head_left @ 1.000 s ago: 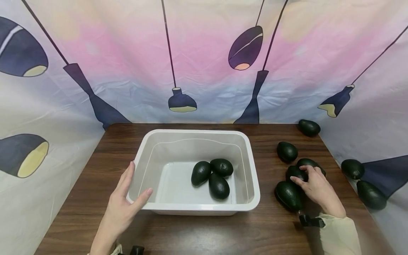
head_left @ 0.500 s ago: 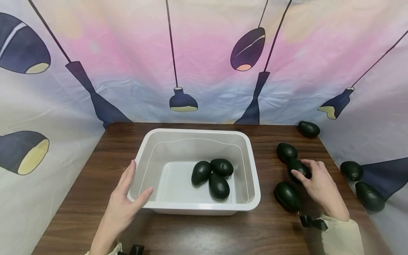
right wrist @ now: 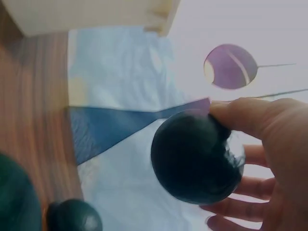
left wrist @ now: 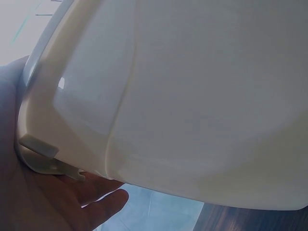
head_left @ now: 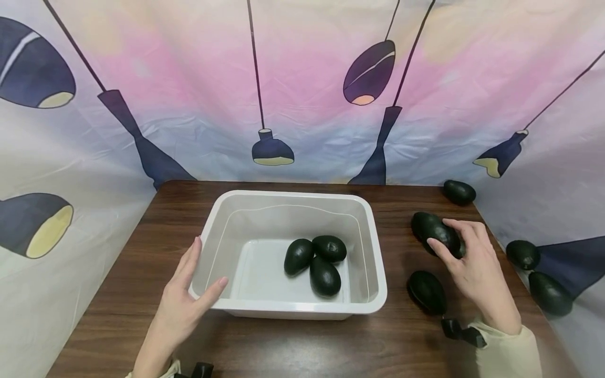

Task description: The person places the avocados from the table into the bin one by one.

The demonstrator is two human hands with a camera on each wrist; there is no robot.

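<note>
My right hand (head_left: pixel 482 268) pinches a dark green avocado (head_left: pixel 446 237) between thumb and fingers at the right of the table; in the head view it overlaps another avocado (head_left: pixel 419 223) behind it. The right wrist view shows the held avocado (right wrist: pixel 192 159) large, with the thumb on its upper side. My left hand (head_left: pixel 177 307) rests at the front left corner of a white plastic bin (head_left: pixel 302 306), thumb over the rim and fingers straight along the outside. Three avocados (head_left: pixel 324 275) lie together in the bin, right of its middle.
One avocado (head_left: pixel 427 292) lies nearer me on the brown wooden table (head_left: pixel 331 346). Another (head_left: pixel 458 192) sits at the back right corner. Two more avocados (head_left: pixel 550 293) lie past the right edge against the printed cloth (head_left: pixel 312 68), which hangs behind the table.
My right hand has moved the gripped avocado slightly away from me, up to the one behind it. The left hand and the bin stay in place.
</note>
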